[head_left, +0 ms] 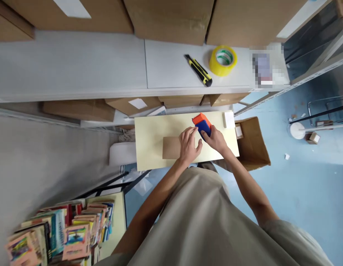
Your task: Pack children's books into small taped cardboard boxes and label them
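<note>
My right hand (216, 139) is closed around a small orange-and-blue object (204, 125), its orange part at the top and its blue side facing my left hand; its exact kind cannot be made out. My left hand (189, 145) holds nothing. Its fingers are apart, with the fingertips close to the object's left side; whether they touch it I cannot tell. Partly under my left hand, a brown cardboard box (171, 147) lies on the pale yellow table (149, 127). A small white box (229, 120) sits at the table's far right corner.
On the grey shelf (105, 66) beyond lie a yellow-black utility knife (198, 70) and a yellow tape roll (223, 61). Large cartons (171, 20) line its back. An open carton (253, 144) stands right of the table. Stacked books (57, 232) occupy a table at lower left.
</note>
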`<state>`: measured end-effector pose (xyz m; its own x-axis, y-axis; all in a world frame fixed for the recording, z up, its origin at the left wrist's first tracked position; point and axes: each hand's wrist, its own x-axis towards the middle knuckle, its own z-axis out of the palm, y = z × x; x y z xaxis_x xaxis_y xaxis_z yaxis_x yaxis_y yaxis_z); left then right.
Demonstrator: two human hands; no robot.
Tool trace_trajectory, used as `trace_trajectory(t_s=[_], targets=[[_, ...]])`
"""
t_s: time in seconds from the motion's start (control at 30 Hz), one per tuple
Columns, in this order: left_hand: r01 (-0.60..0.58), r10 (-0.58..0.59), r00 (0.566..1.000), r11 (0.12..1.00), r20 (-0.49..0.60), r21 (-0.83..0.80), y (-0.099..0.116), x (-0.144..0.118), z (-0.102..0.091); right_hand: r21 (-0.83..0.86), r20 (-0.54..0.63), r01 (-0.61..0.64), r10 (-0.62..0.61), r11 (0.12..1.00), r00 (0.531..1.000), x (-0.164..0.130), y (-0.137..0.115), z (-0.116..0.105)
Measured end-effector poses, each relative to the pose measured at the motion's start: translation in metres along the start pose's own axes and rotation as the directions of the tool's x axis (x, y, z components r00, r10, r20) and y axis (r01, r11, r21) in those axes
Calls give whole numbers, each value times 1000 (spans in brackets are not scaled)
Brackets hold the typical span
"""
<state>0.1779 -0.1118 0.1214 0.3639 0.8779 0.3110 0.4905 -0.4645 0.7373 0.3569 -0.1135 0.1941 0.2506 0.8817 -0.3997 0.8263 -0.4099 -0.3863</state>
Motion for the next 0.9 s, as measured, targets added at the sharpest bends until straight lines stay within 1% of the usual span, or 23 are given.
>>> trace_trajectory(t_s=[0.07, 0.13, 0.2, 0.27, 0.3, 0.33, 0.37, 0.43, 0.47, 0.53, 0.6, 0.67, 0.73, 0.8, 0.87, 0.9], targets=[[-107, 109, 991, 994, -81, 35, 1, 19, -17, 86, -67, 88, -83, 992, 994, 3, -22, -11], [-152, 165, 972, 985, -168, 86, -1, 43, -34, 121, -140, 224, -207, 967, 968, 14, -46, -25], [-168, 193, 946, 979, -261, 114, -5, 73, -51, 92, -215, 374, -348, 923, 912, 34, -73, -42], [-177, 203, 922, 978, -329, 108, -10, 104, -67, 7, -275, 488, -468, 873, 840, 61, -102, -60], [-177, 199, 918, 980, -342, 96, -12, 119, -75, -50, -293, 524, -514, 850, 806, 76, -118, -69], [-165, 184, 924, 983, -336, 83, -14, 131, -83, -113, -299, 545, -551, 831, 779, 92, -133, -76], [-144, 159, 935, 987, -316, 70, -17, 142, -89, -178, -295, 551, -579, 815, 760, 109, -148, -82], [-83, 96, 959, 995, -266, 59, -21, 152, -98, -285, -277, 543, -610, 790, 743, 139, -174, -88], [-53, 67, 967, 997, -248, 61, -23, 151, -101, -324, -258, 536, -617, 780, 743, 153, -184, -89], [3, 16, 974, 997, -228, 81, -28, 139, -100, -373, -207, 532, -628, 760, 751, 176, -197, -85], [68, -42, 976, 991, -214, 116, -32, 117, -92, -397, -162, 549, -645, 736, 747, 193, -202, -79], [149, -119, 975, 977, -190, 151, -37, 91, -79, -401, -149, 572, -667, 715, 730, 202, -202, -76], [228, -202, 968, 957, -152, 180, -40, 64, -63, -384, -174, 592, -685, 708, 707, 202, -200, -76], [295, -276, 954, 933, -116, 204, -43, 35, -45, -353, -220, 610, -697, 709, 683, 192, -193, -77], [349, -338, 937, 910, -89, 225, -46, 2, -27, -316, -270, 638, -711, 702, 649, 174, -173, -71], [373, -366, 928, 898, -74, 233, -47, -16, -18, -290, -286, 654, -715, 699, 637, 163, -157, -64]])
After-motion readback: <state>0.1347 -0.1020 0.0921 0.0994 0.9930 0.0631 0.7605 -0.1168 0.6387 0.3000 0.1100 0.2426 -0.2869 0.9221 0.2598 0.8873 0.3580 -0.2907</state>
